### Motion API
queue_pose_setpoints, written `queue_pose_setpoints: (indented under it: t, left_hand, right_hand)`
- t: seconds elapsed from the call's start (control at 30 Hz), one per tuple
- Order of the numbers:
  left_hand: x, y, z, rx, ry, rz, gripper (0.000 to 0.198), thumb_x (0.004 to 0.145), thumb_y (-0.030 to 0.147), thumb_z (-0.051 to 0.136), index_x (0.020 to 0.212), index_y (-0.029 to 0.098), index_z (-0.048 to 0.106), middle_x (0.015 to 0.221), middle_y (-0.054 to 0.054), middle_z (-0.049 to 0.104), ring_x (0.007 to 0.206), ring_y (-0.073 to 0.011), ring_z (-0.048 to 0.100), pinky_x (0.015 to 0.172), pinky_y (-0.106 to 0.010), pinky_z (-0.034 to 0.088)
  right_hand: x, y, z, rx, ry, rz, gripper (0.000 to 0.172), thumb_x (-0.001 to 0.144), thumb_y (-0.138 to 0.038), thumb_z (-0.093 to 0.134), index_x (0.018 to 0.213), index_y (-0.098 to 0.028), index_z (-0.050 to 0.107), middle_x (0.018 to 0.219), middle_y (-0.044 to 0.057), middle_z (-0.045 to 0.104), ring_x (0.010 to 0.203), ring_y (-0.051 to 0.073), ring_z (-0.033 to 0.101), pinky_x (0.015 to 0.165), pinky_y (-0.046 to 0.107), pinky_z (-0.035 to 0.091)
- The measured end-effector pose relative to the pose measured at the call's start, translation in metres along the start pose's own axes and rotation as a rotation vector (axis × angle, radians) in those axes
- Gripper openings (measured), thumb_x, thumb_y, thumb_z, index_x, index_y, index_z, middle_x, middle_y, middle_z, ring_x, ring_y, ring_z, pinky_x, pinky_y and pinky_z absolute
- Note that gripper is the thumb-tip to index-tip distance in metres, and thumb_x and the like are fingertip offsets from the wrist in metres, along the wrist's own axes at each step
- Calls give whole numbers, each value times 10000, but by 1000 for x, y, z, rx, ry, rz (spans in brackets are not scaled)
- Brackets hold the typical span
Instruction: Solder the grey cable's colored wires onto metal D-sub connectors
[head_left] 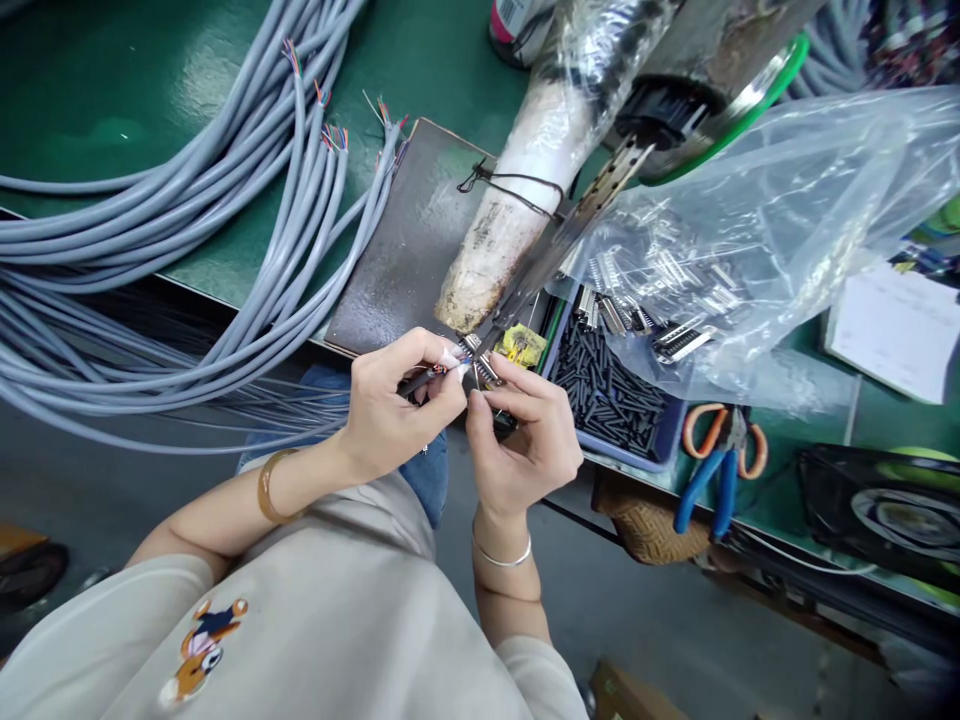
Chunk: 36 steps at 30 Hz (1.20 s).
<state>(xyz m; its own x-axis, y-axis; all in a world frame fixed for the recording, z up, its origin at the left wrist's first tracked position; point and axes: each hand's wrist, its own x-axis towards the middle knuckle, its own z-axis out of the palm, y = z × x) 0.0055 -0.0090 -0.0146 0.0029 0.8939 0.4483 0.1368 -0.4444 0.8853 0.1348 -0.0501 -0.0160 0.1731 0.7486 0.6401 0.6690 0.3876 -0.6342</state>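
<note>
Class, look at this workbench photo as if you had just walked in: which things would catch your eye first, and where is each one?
At centre, the left hand and right hand pinch a small connector and a cable end with coloured wires. A thick sweep of grey cables fills the left side on the green bench. To the right lie a clear plastic bag of metal parts and a blue tray of black sleeves.
</note>
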Motion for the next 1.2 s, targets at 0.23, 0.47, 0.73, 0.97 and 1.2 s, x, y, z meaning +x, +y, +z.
queue_pose_setpoints:
  t: [0.23, 0.47, 0.73, 0.97, 1.2]
  left_hand:
    - [3, 2, -1, -26, -3, 1, 147, 787, 59, 655, 799, 189, 585, 777, 27, 695, 572, -50, 582, 548, -151, 472]
    - [-1, 2, -6, 4, -61, -90, 120, 770, 79, 649, 777, 187, 598, 785, 13, 713, 593, -67, 599, 551, -165, 489]
    - [-1, 1, -11, -22, -137, -12, 92, 836, 92, 656, 831, 180, 631, 798, -16, 722, 675, -100, 652, 592, -188, 506]
    - [7, 0, -18, 73, -202, 100, 131, 852, 70, 634, 785, 179, 609, 746, -5, 698, 677, -107, 645, 611, -207, 479]
    - [12, 1, -18, 107, -208, 88, 102, 853, 88, 624, 809, 180, 621, 754, -7, 710, 646, -102, 632, 583, -203, 476]
  right_hand:
    - [1, -1, -2, -26, -12, -10, 185, 841, -86, 764, 946, -223, 696, 1114, 41, 782, 1001, 189, 762, 819, 332, 651]
    - [-6, 4, -1, -49, -24, -70, 169, 867, -119, 734, 958, -236, 653, 1098, 43, 790, 965, 186, 771, 788, 324, 657]
    - [-4, 3, -2, 10, -11, 7, 163, 853, -111, 759, 922, -226, 667, 1077, 45, 790, 949, 188, 773, 779, 341, 654]
    - [-1, 5, -1, -6, -17, -28, 166, 849, -99, 763, 925, -226, 689, 1071, 35, 795, 949, 181, 770, 806, 344, 655]
    - [4, 6, 0, -21, -22, -31, 163, 844, -117, 774, 929, -234, 700, 1070, 26, 794, 936, 187, 770, 782, 338, 649]
